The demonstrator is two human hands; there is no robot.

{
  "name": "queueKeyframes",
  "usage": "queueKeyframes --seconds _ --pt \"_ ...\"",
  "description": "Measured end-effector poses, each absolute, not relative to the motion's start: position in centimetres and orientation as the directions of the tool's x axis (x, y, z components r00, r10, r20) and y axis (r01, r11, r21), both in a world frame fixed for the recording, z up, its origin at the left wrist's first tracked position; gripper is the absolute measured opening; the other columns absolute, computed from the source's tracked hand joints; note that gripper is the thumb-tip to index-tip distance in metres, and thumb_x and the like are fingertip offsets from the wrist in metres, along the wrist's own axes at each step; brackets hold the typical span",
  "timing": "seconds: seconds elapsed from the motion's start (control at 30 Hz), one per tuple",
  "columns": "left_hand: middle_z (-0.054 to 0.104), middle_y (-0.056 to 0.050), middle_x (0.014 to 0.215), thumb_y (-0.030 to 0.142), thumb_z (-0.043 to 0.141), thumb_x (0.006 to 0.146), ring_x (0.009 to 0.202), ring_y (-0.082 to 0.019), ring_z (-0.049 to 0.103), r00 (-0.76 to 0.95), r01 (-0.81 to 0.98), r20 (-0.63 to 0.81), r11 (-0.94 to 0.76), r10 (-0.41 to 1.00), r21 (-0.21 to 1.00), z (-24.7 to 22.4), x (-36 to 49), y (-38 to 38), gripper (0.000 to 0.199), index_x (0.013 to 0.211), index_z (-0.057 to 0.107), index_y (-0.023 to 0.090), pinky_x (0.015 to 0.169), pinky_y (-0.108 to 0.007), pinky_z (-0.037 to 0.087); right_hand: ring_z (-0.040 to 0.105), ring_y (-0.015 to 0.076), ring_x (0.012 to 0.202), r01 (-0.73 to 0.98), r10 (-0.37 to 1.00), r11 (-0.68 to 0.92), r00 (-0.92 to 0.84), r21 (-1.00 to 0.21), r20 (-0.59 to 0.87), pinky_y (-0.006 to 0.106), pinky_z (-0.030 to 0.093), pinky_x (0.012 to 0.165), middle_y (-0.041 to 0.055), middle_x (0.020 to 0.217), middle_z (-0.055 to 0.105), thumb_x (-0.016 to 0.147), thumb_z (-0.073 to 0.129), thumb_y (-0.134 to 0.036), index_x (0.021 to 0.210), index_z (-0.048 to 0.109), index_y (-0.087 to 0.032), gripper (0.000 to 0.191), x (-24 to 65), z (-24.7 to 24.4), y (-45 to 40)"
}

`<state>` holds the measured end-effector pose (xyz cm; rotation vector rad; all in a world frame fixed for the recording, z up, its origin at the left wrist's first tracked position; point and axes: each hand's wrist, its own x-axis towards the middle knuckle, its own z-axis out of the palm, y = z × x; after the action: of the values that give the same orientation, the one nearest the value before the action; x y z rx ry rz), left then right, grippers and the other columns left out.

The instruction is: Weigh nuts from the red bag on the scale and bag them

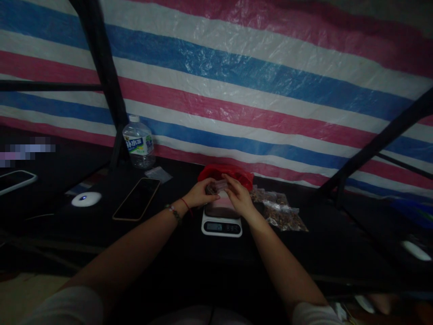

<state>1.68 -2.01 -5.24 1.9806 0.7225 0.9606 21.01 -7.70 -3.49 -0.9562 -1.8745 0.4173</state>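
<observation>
Above a white kitchen scale (221, 227) with a lit display, my left hand (201, 193) and my right hand (238, 195) hold a small clear zip bag (220, 185) between them. Something brownish shows in the bag near my left fingers. Both hands have their fingers closed on the bag's sides. Right behind lies an open red plastic bag (226, 170), its contents hidden. To the right of my right hand, several filled zip bags (284, 216) with small brown pieces lie on the black table.
Left of the scale lie a dark phone (137, 198), a white rounded device (86, 199) and a flat clear bag (158, 174). A clear plastic bottle (138, 142) stands by a black frame post (104, 67). Striped sheeting (237, 90) rises behind; another phone (15, 180) is far left.
</observation>
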Motion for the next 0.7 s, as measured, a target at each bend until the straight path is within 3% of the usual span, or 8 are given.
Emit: queueKeyframes --seconds 0.2,0.4,0.57,0.7 --pt "0.065 -0.005 0.097 0.035 0.07 0.068 0.088 -0.019 0.061 0.504 0.102 0.411 -0.525 0.759 0.845 -5.1 1.6 -2.2 0.042 0.104 0.057 0.016 0.082 -0.033 0.048 0.05 0.0214 0.128 0.412 0.768 0.633 -0.227 -0.656 0.599 0.041 0.042 0.108 0.0068 0.139 0.053 0.089 0.055 -0.022 0.139 0.047 -0.029 0.051 20.8 -3.6 -7.7" --pt "0.065 -0.005 0.096 0.034 0.07 0.07 0.086 -0.018 0.06 0.47 0.074 0.405 -0.493 0.784 0.867 -5.0 1.4 -1.9 0.04 0.104 0.059 0.017 0.082 -0.032 0.047 0.057 0.0212 0.117 0.47 0.811 0.574 -0.21 -0.671 0.546 0.037 0.05 0.097 0.0095 0.131 0.056 0.076 0.058 -0.012 0.142 0.041 -0.025 0.07 21.7 -4.1 -7.0" --pt "0.063 -0.004 0.092 0.044 0.063 0.075 0.08 -0.015 0.06 0.279 -0.161 0.327 -0.292 0.903 0.943 -5.2 1.1 -1.1 0.045 0.11 0.057 0.016 0.073 -0.027 0.047 0.059 0.0232 0.107 0.635 0.847 0.52 -0.295 -0.571 0.442 0.042 0.047 0.097 0.0108 0.117 0.062 0.069 0.063 -0.01 0.125 0.059 -0.019 0.056 22.5 -4.8 -6.7" --pt "0.062 -0.004 0.087 0.052 0.062 0.076 0.07 -0.012 0.058 0.279 -0.317 0.235 -0.142 0.931 0.938 -5.2 0.7 -0.8 0.052 0.112 0.056 0.015 0.062 -0.023 0.045 0.052 0.0276 0.118 0.679 0.855 0.5 -0.289 -0.538 0.43 0.049 0.038 0.105 0.0118 0.123 0.059 0.071 0.071 -0.019 0.127 0.059 -0.021 0.058 22.6 -4.4 -6.9"
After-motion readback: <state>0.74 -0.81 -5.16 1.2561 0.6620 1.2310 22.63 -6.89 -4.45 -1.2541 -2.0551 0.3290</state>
